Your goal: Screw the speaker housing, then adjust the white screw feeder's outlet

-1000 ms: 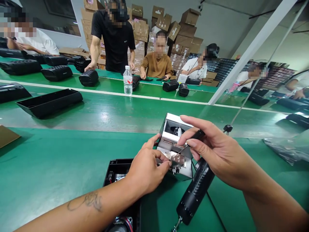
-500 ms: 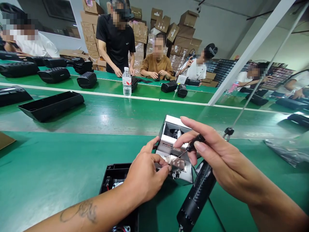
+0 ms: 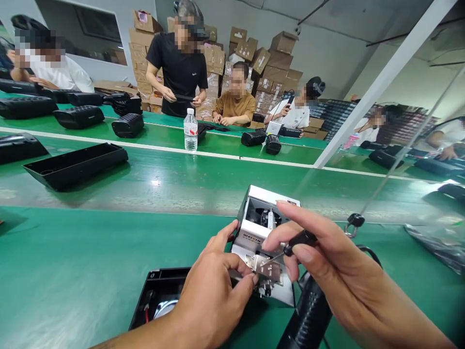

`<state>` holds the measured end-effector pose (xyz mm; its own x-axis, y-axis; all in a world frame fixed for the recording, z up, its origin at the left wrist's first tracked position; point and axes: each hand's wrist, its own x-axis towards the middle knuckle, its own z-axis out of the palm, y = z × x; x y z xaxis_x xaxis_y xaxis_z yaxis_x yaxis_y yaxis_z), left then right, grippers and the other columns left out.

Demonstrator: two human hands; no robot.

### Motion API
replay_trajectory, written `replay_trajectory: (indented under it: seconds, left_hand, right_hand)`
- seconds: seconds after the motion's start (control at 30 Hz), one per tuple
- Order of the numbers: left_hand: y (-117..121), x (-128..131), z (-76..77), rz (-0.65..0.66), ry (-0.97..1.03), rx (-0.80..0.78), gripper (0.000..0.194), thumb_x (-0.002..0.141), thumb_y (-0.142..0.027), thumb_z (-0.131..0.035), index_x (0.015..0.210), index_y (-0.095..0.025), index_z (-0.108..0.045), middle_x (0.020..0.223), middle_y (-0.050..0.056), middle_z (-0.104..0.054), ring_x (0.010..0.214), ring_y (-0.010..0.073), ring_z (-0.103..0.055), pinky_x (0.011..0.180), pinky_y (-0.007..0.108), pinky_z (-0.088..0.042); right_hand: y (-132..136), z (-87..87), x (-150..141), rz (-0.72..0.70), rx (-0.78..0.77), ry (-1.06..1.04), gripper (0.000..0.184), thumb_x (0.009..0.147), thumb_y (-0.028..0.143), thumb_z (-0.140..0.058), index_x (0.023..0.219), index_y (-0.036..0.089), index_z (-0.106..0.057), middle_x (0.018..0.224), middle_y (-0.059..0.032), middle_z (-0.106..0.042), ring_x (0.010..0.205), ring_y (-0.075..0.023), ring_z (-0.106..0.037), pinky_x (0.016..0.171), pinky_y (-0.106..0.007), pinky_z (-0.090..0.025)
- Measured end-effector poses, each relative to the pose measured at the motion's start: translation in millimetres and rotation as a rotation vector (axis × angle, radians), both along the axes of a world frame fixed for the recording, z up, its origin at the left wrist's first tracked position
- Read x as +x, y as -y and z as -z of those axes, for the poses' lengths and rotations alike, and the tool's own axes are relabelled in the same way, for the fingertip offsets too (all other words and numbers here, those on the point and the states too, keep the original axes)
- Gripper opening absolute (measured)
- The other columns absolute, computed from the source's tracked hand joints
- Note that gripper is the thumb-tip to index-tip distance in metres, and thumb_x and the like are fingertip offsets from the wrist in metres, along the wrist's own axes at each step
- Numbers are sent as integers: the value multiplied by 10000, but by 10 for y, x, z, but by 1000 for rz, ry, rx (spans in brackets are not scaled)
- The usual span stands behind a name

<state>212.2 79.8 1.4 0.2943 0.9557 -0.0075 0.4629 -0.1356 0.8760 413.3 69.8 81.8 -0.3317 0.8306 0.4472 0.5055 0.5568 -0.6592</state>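
In front of me stands a silver screw feeder (image 3: 250,230) marked WEIXIN. My left hand (image 3: 214,291) rests against its left side, thumb and forefinger pinched at the edge of the small metal plate (image 3: 271,272) on its front; anything between those fingertips is hidden. My right hand (image 3: 337,261) grips a small screwdriver (image 3: 301,240) by its black handle, its thin shaft pointing down-left to the plate. Under my right hand is a black cylindrical electric screwdriver (image 3: 308,310). A black open housing (image 3: 140,303) with a red wire lies partly behind my left forearm.
Across the green bench (image 3: 72,252) lies an open black shell (image 3: 78,167), with several black speaker bodies (image 3: 80,116) beyond. A water bottle (image 3: 191,131) stands near the white line. Several people work opposite. A plastic bag (image 3: 436,247) lies at right; a slanting post (image 3: 381,87) rises there.
The camera view has shifted, so my hands and the feeder appear lower. My grips look the same. Across the bench, the person in black has lifted a dark strip in both hands.
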Motion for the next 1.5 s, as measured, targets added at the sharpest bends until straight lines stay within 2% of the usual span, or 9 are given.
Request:
replay_trajectory:
  seconds: [0.17,0.3,0.4,0.53,0.73,1.1,1.2,1.33,1.5]
  left_hand:
    - [-9,-9,19,9,-9,-4,169,883,-269,-728,765,-340,-826,1777,-35,-394,1651,302,-367,1340,580,-326]
    - [-4,-20,43,8,13,10,170,896,-311,-718,757,-335,-812,1760,-29,-421,1633,311,-397,1334,592,-338]
    - [2,-24,51,4,13,16,174,895,-328,-712,753,-339,-813,1733,-8,-459,1628,317,-404,1318,593,-361]
    - [5,-15,40,-3,35,13,172,878,-324,-718,729,-333,-803,1739,-21,-445,1592,321,-459,1296,579,-394]
    - [7,-4,26,2,71,14,178,880,-303,-718,735,-337,-815,1744,-39,-436,1566,308,-491,1303,564,-387]
    - [5,-21,39,11,48,24,165,880,-331,-708,760,-346,-820,1751,-28,-429,1609,306,-435,1305,573,-386]
    - [5,-19,37,4,62,13,155,863,-339,-713,741,-336,-809,1740,-24,-444,1563,323,-497,1285,586,-413]
    - [5,-22,35,3,78,19,167,869,-354,-698,746,-344,-810,1738,-41,-440,1530,321,-532,1272,575,-429]
    - [1,-24,36,10,46,7,181,878,-378,-689,753,-360,-820,1733,-54,-440,1569,320,-484,1304,578,-381]
  right_hand:
    - [-105,-39,-98,3,55,28,547,1057,541,-653,1558,329,-599,1161,-85,-771,942,-225,-738,786,-329,-687]
    - [-42,-9,-61,3,70,24,506,1060,484,-671,1535,318,-623,1077,-71,-781,919,-224,-754,772,-319,-687]
    - [20,16,-19,-3,93,8,422,1092,327,-639,1510,389,-626,1020,8,-775,870,-133,-745,812,-212,-650]
    - [45,29,5,-23,72,4,470,1118,241,-574,1517,488,-568,1012,91,-741,845,-35,-691,826,-84,-565]
    - [35,47,36,-42,-16,-31,471,1146,244,-527,1530,517,-527,1045,77,-700,726,-30,-627,708,-94,-540]
    - [-5,61,38,-64,-42,-48,464,1157,271,-519,1552,514,-502,1062,71,-703,785,-45,-634,784,-113,-549]
    - [-10,65,27,-54,-40,-50,467,1157,273,-516,1556,516,-492,1061,76,-701,759,-38,-619,751,-100,-541]
    - [10,42,28,-71,-45,-62,447,1161,296,-520,1543,525,-494,1069,94,-699,810,-16,-640,829,-57,-531]
    - [49,1,60,-27,-69,19,487,1182,328,-431,1609,561,-414,1222,71,-695,793,-7,-642,844,-41,-546]
